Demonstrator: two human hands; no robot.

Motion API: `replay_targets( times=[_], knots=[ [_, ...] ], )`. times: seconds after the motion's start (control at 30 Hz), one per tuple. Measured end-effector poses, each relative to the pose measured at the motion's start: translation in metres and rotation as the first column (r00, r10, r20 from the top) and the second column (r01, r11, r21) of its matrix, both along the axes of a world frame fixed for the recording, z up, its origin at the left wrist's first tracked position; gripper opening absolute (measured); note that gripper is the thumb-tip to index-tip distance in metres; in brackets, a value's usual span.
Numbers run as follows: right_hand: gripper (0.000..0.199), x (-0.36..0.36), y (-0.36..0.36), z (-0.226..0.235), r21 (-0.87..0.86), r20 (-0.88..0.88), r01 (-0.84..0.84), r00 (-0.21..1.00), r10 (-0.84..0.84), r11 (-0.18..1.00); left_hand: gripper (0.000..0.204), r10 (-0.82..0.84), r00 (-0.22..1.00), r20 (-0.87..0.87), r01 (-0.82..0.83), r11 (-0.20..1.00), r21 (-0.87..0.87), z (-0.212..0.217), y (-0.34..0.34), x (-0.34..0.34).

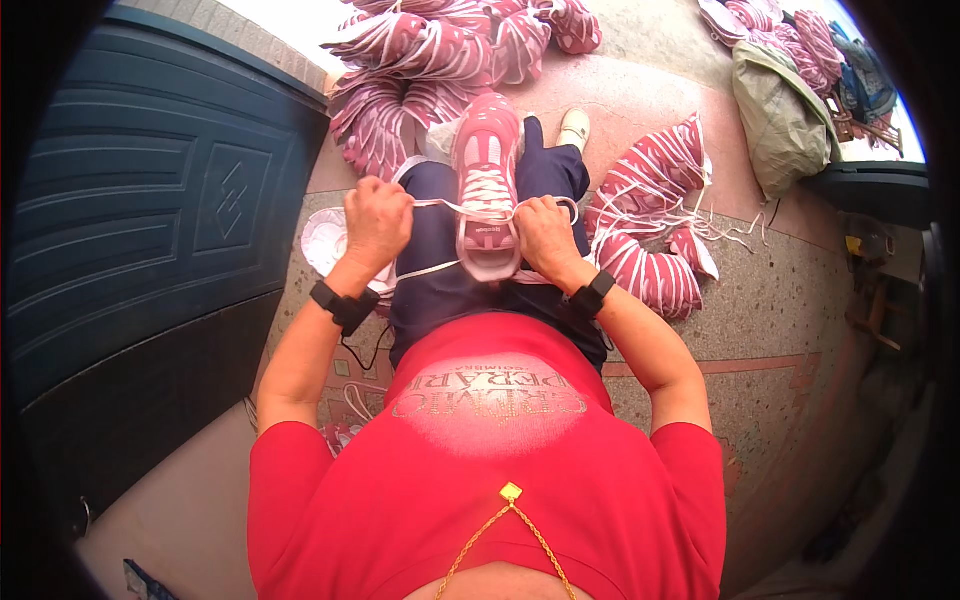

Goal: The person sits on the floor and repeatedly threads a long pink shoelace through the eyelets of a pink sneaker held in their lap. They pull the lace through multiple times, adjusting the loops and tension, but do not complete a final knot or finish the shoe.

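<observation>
A pink shoe upper [487,150] lies along my lap between my thighs, toe pointing away from me. White shoelace [486,190] crisscrosses its front. To the left of the upper, my left hand [379,222] is closed in a pinch on a lace end, which runs nearly straight from the eyelets. My right hand [547,236] is closed at the upper's right edge, gripping the lace there; a loop of it curls out beyond the fingers. Both fingertips are partly hidden. Another stretch of white lace hangs across my left thigh, below the left hand.
Fanned stacks of pink uppers [420,80] lie ahead on the floor. A curved row of uppers [650,200] with loose laces sits at right. A round white and pink item [323,240] is by my left knee. A dark blue door [150,190] stands left; a greenish sack [780,120] is far right.
</observation>
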State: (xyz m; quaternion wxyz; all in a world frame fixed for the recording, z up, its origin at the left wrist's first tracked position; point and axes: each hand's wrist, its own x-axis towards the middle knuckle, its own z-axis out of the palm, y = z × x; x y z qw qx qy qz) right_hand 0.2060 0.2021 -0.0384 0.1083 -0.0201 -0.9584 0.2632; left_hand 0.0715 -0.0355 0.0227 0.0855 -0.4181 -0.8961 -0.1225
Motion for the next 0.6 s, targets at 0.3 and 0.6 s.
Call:
replay_targets(
  times=[0.3,0.6],
  knots=[
    [0.013,0.000,0.004,0.014,0.110,-0.023,0.072,0.997,-0.069,0.991,0.009,0.145,0.965,0.217,-0.168,0.982,0.090,-0.036,0.015,0.050],
    [0.017,0.000,0.000,0.012,0.093,0.012,0.061,0.998,-0.062,0.994,0.012,0.026,0.996,0.089,-0.035,0.995,0.093,-0.037,0.034,0.045]
  ],
)
